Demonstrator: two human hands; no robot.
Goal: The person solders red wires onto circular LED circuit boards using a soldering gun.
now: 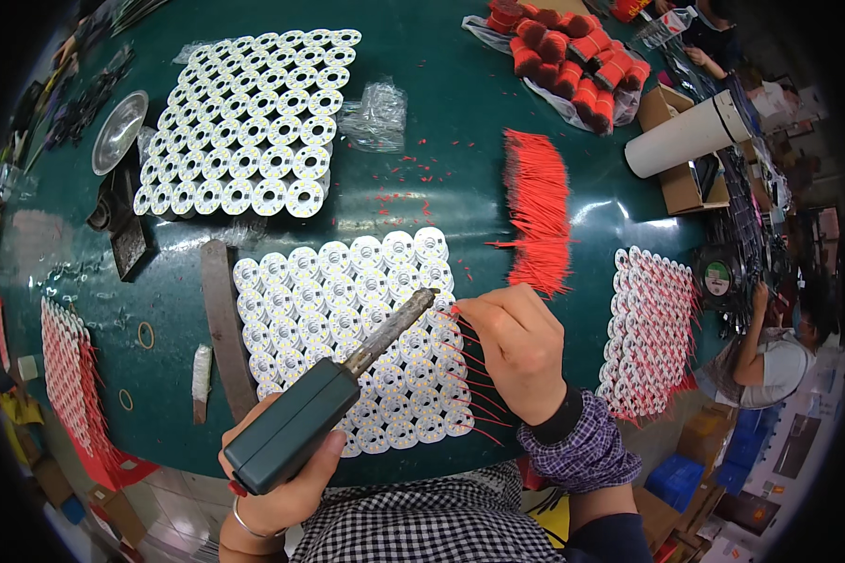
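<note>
In front of me lies a panel of round white LED boards (300, 324), with several red wires (483, 403) sticking out from its right edge. My left hand (296, 488) is closed around the dark green body of a soldering iron (296, 427). The iron slants up to the right over the panel, its tip near the panel's right edge. Close to that tip, my right hand (521, 347) pinches a short red wire (455, 311) at a board. Whether the tip touches the wire or board I cannot tell.
A loose pile of red wires (537, 206) lies right of centre, with bundled red wires (573, 70) behind. Other LED panels (244, 122) (648, 328) (70, 375) surround me. A curved metal bar (223, 328) sits left of my panel. A white tube (685, 139) rests at right, near other people.
</note>
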